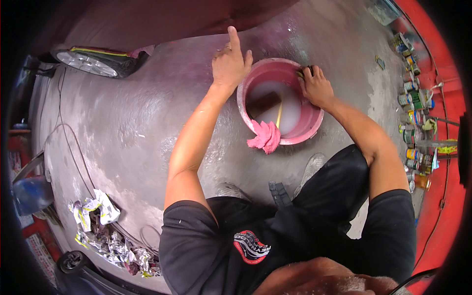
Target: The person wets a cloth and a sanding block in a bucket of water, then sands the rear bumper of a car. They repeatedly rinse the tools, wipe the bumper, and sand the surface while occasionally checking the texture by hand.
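My left hand (230, 63) is raised near the lower edge of a dark red car panel (162, 22), index finger stretched towards it and thumb apart. Nothing shows in that hand. At the right rim of a pink bucket (242, 101), my right hand (317, 87) has its fingers curled around a small dark, yellowish-edged thing that I cannot make out. Cloudy whitish water (291, 110) fills the bottom of the bucket. A brown block-like object (265, 104) and a thin yellowish stick (280, 114) are in it. Over the near rim hangs a pink cloth (265, 136).
A car wheel (88, 63) is at upper left. Crumpled masking paper (105, 231) and a cable (73, 142) lie on the wet grey floor (132, 123). Several cans (412, 118) line the red wall (450, 73) at right. My shoes (314, 167) are close to the bucket.
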Action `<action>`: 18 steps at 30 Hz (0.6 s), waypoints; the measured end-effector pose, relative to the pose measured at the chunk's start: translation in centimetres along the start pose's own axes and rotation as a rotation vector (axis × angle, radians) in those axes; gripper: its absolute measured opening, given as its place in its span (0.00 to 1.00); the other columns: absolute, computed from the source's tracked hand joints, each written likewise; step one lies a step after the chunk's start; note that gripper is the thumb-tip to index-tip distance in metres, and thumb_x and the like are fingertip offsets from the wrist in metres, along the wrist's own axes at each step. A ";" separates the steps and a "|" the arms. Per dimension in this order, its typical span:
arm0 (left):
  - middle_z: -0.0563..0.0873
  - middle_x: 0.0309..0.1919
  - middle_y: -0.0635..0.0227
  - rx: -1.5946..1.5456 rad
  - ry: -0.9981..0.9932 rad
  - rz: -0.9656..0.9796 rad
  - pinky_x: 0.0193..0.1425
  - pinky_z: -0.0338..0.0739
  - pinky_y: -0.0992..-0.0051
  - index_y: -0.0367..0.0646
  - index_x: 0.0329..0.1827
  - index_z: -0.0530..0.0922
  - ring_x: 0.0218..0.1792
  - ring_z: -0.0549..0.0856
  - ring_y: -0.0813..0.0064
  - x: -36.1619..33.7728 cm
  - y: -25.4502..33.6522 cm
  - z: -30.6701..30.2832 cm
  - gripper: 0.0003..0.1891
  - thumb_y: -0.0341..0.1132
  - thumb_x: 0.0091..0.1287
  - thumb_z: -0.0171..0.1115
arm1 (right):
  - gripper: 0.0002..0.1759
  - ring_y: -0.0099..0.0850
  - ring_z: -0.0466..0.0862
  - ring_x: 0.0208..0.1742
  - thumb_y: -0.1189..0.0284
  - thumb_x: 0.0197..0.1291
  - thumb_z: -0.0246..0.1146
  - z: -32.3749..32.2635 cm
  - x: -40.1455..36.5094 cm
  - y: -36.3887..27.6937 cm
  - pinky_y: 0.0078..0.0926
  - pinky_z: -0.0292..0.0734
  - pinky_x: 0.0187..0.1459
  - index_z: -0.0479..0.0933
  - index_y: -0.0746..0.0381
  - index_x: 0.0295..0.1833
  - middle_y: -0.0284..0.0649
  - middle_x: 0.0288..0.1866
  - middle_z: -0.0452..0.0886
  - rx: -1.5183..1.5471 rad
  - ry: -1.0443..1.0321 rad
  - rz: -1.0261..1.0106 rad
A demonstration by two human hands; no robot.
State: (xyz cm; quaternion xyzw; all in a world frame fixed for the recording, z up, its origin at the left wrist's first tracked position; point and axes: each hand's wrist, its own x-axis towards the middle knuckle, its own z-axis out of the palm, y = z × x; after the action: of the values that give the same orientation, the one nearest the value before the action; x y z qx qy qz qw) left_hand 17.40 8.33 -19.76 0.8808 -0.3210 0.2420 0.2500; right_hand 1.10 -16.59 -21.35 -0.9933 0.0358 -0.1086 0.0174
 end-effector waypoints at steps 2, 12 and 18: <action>0.88 0.48 0.51 -0.012 -0.032 -0.002 0.49 0.83 0.53 0.29 0.81 0.38 0.41 0.89 0.49 0.0 0.0 0.2 0.53 0.44 0.66 0.66 | 0.18 0.55 0.80 0.53 0.61 0.72 0.58 0.0 0.0 0.1 0.51 0.84 0.46 0.69 0.64 0.55 0.55 0.51 0.74 0.008 0.034 -0.036; 0.89 0.44 0.54 -0.032 -0.032 0.026 0.42 0.84 0.55 0.28 0.81 0.40 0.33 0.89 0.53 0.1 0.2 -0.2 0.53 0.43 0.65 0.67 | 0.15 0.56 0.80 0.48 0.60 0.73 0.55 0.3 0.1 -0.1 0.53 0.82 0.41 0.69 0.60 0.52 0.55 0.47 0.74 -0.018 0.104 -0.067; 0.90 0.38 0.63 -0.220 0.480 0.265 0.36 0.83 0.63 0.19 0.77 0.36 0.29 0.88 0.66 1.3 2.9 -2.2 0.57 0.40 0.63 0.71 | 0.17 0.57 0.80 0.54 0.62 0.71 0.58 0.5 0.3 0.2 0.52 0.83 0.48 0.70 0.65 0.55 0.56 0.51 0.73 -0.043 -0.015 0.003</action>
State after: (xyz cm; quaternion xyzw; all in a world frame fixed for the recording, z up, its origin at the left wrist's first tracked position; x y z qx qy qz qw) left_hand 15.74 7.15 -16.47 0.7163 -0.3891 0.4377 0.3793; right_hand 1.46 -16.80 -21.74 -0.9942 0.0394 -0.1003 -0.0035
